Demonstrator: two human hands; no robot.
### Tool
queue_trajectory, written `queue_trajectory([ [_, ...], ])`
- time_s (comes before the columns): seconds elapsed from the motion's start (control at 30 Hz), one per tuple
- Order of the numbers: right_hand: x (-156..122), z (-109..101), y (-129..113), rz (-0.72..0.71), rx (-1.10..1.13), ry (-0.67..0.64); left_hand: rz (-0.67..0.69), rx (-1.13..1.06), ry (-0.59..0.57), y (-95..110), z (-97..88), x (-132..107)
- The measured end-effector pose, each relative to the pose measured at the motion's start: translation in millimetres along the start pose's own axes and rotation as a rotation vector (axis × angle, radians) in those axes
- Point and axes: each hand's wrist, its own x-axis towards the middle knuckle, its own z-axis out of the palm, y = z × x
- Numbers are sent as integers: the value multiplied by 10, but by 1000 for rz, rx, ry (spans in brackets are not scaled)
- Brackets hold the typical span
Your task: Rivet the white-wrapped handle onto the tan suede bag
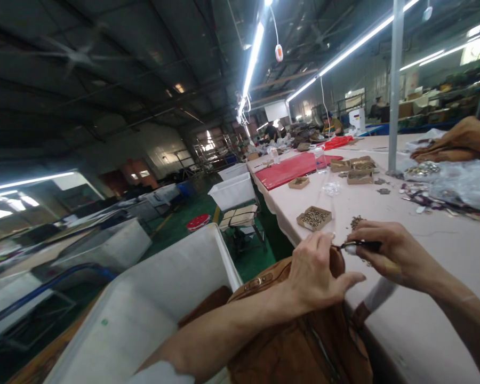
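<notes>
A brown leather bag with a buckled strap and a zipper lies at the table's edge, close to my body. Across its top edge is my left hand, fingers curled over the leather and thumb stretched out to the right. My right hand grips a small dark-handled tool, whose thin tip points left at the leather beside my left fingers. The tool's exact kind is not clear. Just beyond my right hand, a little pile of small metal fittings lies on the table.
On the pale-covered table stands a cardboard box of metal studs, with more small boxes farther back. A metal post rises from the table. To the left is a large white bin. People work far off.
</notes>
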Motion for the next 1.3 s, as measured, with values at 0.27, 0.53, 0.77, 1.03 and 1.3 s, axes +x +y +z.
queue_trajectory([
  [0.27,-5,95,52,85,28,-14,105,1,46,-236,84,-50],
  [0.53,-40,-204,71,299,549,-232,-600,-1024,-385,-189,-115,154],
  [0.77,37,-281,224,352,692,-370,-731,-1093,-275,-327,133,225],
  [1.03,77,-96,700,436,709,-401,-743,-1183,-286,-715,627,248],
  [1.3,58,55,846,497,605,-417,-769,-1126,-283,-1063,806,122],
])
